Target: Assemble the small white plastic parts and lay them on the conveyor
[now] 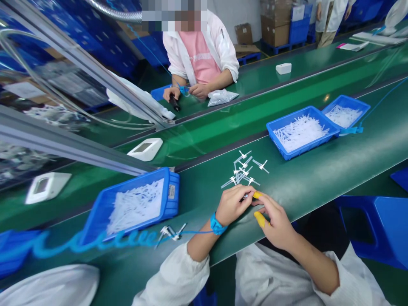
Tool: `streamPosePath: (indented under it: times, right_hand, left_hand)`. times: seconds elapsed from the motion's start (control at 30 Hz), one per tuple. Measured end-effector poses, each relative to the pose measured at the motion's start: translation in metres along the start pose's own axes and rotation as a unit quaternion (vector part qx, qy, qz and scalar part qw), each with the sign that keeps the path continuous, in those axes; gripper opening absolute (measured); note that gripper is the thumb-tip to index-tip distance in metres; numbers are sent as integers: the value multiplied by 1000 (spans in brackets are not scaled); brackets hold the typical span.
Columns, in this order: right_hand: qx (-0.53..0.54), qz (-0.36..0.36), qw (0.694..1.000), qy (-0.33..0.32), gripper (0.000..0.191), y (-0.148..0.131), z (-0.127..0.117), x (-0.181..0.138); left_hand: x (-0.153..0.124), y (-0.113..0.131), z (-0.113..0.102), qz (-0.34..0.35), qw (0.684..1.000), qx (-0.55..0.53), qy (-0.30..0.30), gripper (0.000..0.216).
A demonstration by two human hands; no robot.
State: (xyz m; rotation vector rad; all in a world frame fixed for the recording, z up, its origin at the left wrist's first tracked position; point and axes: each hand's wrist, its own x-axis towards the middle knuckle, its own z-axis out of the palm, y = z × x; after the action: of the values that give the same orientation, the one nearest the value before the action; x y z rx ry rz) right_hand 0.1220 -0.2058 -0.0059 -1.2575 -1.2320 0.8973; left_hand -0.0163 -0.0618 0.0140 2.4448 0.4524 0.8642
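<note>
My left hand (pixel 234 205), with a blue wrist strap (pixel 217 224), is closed in a pinch over the green work surface. A small pale bit shows at its fingertips, too hidden to name. Yellow finger cots cover the thumb and index finger of my right hand (pixel 277 221). Its index fingertip meets the left fingertips, while the thumb stands apart. Just beyond my hands lies a loose pile of white cross-shaped plastic pieces with clear tube arms (pixel 244 170). A few similar pieces (pixel 174 232) lie left of my left wrist.
Blue trays of white slender parts stand to the left (pixel 172 204) and right (pixel 280 148), with a smaller tray (pixel 366 106) behind. A blue coiled cord (pixel 127 238) runs to my wrist strap. White devices (pixel 146 148) sit beyond the metal frame. A co-worker (pixel 200 55) sits opposite.
</note>
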Motion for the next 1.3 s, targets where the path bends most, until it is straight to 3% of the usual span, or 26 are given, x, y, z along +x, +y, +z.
streamPosePath:
  times: [0.23,0.47,0.73,0.9,1.0,1.3]
  right_hand:
    - [-28,4,999,44,59,4,7,1]
    - [-80,-1,996,36,59,0,6,6]
    - [-97,-16,994,36,74,5,9,2]
    - [-148,-37,987,41,73,11,13,2]
    - [-164,-45,985,33,66,12,14,2]
    - [-202,-56,977,25,68,10,18,3]
  left_hand:
    - [-3,0,-3,-33,998,2,-54,15]
    - [-8,-2,0,2,996,43,-79,16]
    - [-6,6,6,-83,995,-45,3,20]
    - [-3,1,-1,-11,999,-20,-47,17]
    - [-4,-2,-6,-6,997,-15,-75,18]
    - [-8,7,-3,-15,998,-39,-42,18]
